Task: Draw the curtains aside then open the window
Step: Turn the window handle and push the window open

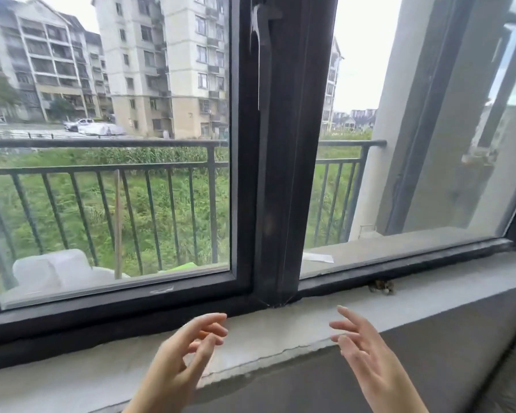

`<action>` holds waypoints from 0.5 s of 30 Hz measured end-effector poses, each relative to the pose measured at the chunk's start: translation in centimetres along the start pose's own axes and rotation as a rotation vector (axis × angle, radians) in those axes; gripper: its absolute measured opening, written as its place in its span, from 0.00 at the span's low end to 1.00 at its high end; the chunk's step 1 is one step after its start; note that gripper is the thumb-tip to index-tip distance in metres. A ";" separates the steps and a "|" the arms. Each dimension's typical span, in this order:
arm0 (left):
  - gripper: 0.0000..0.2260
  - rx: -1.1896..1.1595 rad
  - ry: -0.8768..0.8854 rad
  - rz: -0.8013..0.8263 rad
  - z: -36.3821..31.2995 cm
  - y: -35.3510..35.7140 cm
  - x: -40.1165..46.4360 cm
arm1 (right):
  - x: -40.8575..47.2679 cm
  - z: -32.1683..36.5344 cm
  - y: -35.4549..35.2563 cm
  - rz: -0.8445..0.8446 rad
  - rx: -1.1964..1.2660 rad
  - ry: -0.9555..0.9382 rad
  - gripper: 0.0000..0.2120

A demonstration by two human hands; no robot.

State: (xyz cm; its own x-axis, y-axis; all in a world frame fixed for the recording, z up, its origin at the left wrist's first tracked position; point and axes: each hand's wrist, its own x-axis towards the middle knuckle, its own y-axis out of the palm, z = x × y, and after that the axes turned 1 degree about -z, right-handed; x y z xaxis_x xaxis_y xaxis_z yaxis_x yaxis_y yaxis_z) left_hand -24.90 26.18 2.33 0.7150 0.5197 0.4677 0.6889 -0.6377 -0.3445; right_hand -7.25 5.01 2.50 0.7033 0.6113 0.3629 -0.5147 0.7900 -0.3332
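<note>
A dark-framed window [276, 180] fills the view, with a left pane [108, 150] and a right pane [399, 144] split by a thick central post. A dark handle [261, 31] hangs downward at the top of the post. Both panes sit flush in the frame. No curtain is in view. My left hand [185, 350] and my right hand [367, 350] hover low above the sill, palms facing each other, fingers spread, holding nothing and touching nothing.
A grey concrete sill [280, 329] runs under the frame, cracked near the middle, with small debris [382, 287] at the frame's base. Outside are a metal railing [102, 171], grass and apartment blocks. A darker ledge lies at lower right.
</note>
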 end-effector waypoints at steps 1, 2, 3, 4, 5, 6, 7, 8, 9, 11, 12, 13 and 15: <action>0.14 0.013 0.028 0.005 -0.5 -0.2 1.7 | 1.5 0.3 0.1 0.021 0.003 -0.025 0.24; 0.14 0.022 0.056 0.012 -1.2 -0.5 3.4 | 3.1 0.8 0.1 0.045 0.005 -0.054 0.22; 0.13 0.035 0.092 0.015 -2.3 -0.9 5.2 | 4.8 1.5 0.2 0.066 0.003 -0.084 0.19; 0.13 0.051 0.140 0.015 -3.5 -1.4 7.1 | 6.6 2.4 0.2 0.084 -0.001 -0.123 0.16; 0.13 0.072 0.199 0.010 -4.8 -1.9 9.0 | 8.5 3.4 0.3 0.093 -0.012 -0.175 0.15; 0.12 0.092 0.260 -0.002 -6.1 -2.4 10.9 | 10.4 4.5 0.4 0.097 -0.032 -0.237 0.15; 0.12 0.109 0.308 -0.024 -7.7 -2.7 12.7 | 12.3 5.8 0.5 0.094 -0.059 -0.301 0.14; 0.11 0.111 0.350 -0.057 -9.3 -2.9 14.6 | 14.2 7.2 0.7 0.076 -0.086 -0.368 0.14; 0.10 0.103 0.380 -0.104 -11.0 -2.9 16.5 | 16.0 8.5 0.9 0.038 -0.103 -0.441 0.15; 0.09 0.078 0.400 -0.228 -14.4 -2.5 20.0 | 19.3 10.9 1.7 -0.105 -0.106 -0.588 0.16; 0.09 0.067 0.386 -0.289 -16.0 -2.3 21.6 | 20.8 11.8 2.2 -0.206 -0.118 -0.660 0.17; 0.08 0.061 0.365 -0.333 -17.4 -2.0 22.8 | 22.2 12.4 2.7 -0.316 -0.145 -0.725 0.18; 0.06 0.060 0.293 -0.378 -19.3 -1.5 24.8 | 24.2 12.6 4.0 -0.500 -0.212 -0.808 0.19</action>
State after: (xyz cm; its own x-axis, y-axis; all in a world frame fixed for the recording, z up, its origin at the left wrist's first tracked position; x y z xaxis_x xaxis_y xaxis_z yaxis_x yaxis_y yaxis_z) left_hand -10.46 29.02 30.19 0.3550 0.5215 0.7759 0.9060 -0.3965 -0.1480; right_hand 1.55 23.58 20.98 0.2271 0.1185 0.9666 -0.0932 0.9907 -0.0996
